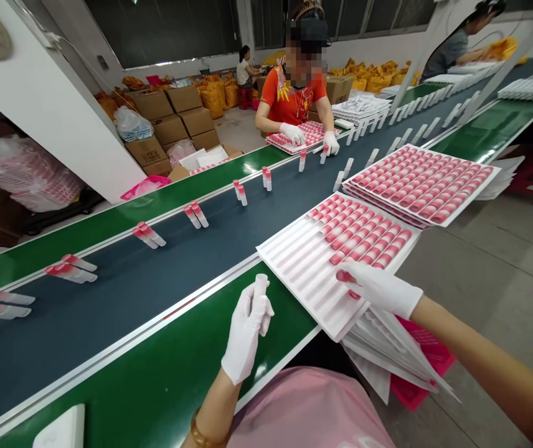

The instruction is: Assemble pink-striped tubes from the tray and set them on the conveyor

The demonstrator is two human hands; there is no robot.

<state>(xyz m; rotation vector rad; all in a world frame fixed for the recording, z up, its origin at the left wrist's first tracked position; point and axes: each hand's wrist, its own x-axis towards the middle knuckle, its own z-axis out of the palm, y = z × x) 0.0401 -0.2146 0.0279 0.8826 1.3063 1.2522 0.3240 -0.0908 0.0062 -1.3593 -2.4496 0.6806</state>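
- Left hand: I see it wrapped around a pale tube, above the green ledge; probably light, stiff, slick; best held mid-barrel.
- Right hand: over the white tray, at a red-ended tube; clamped or not, I cannot tell.

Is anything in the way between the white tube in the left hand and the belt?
Nothing visible blocks it. The left hand holds the white tube over the green counter; toward the belt, only that counter and the pale rail along the belt's edge lie between.
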